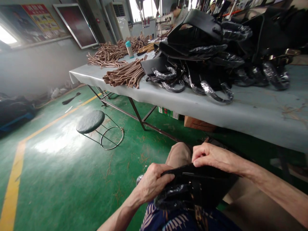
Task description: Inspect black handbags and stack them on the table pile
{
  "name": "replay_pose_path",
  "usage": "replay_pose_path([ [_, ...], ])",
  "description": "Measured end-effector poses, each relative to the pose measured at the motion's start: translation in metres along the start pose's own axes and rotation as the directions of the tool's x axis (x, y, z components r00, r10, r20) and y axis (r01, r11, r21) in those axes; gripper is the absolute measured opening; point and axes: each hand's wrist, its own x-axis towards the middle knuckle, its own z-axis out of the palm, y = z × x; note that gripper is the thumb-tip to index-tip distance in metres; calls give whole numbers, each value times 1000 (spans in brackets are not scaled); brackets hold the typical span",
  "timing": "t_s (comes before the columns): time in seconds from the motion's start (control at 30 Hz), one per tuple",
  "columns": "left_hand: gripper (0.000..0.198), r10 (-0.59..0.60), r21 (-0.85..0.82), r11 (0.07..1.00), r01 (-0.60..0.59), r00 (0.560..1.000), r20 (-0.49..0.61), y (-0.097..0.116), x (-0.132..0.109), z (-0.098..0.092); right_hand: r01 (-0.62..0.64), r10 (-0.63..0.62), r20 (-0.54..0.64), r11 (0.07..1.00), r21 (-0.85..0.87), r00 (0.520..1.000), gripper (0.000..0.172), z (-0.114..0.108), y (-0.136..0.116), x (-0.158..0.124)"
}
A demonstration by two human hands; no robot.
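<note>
Both hands I see are closed on one black leather bag [204,187] with a plastic-wrapped handle. It lies on the lap, below the near edge of the long grey-covered bench [252,112]. The left hand [154,183] has its fingers curled tight over the bag's left end. The right hand [209,157] has its fingers pressed together, pinching the bag's top edge. On the bench, a heap of black leather bags [204,45] sits beside a bundle of brown leather straps [125,75]. Left of the bench, a round dark-cushioned metal stool [90,121] stands on the green floor [60,166]. Under the bench is a brown cardboard box [198,123].
</note>
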Motion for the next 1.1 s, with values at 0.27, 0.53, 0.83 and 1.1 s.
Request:
replay_pose_path([
  [0.27, 26, 2, -11, 1000, -2, 1000, 0, 3, 5, 2, 59, -66, 48, 989, 134, 997, 16, 5, -4, 4],
  [0.53, 19, 28, -65, 997, -29, 999, -20, 0, 8, 2, 94, -93, -49, 996, 1, 994, 18, 32, -30, 27],
  [0.83, 25, 10, -57, 998, -11, 1000, -25, -3, 7, 5, -26, 26, -9, 993, -113, 1000, 36, 44, -51, 32],
  [1.1, 22, 18, -71, 997, -19, 1000, -26, -7, 3, 0, -15, 13, 94, 999, 30, 996, 26, 4, -4, 8],
])
